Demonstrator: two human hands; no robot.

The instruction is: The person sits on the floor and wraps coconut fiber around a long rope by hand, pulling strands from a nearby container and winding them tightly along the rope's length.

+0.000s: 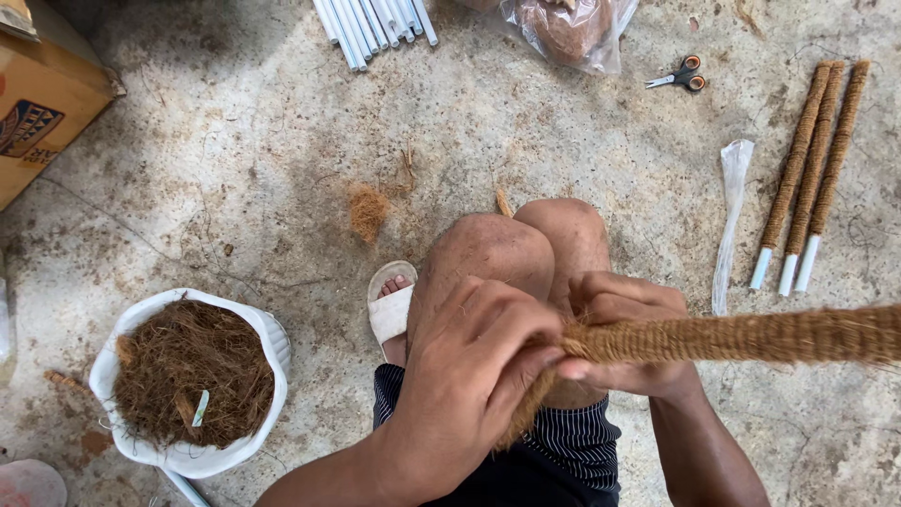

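Above knees, both hands (563, 347) grip coir pole (751, 336) (fingers curled).

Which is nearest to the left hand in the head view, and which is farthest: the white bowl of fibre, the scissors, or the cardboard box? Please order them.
From the left hand:
1. White bowl of fibre, on the floor to its left, nearest.
2. Scissors, up and to the right, near the top edge.
3. Cardboard box, in the top left corner, farthest.

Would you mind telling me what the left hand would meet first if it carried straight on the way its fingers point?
Most likely the coir-wrapped pole: the left hand already pinches its near end.
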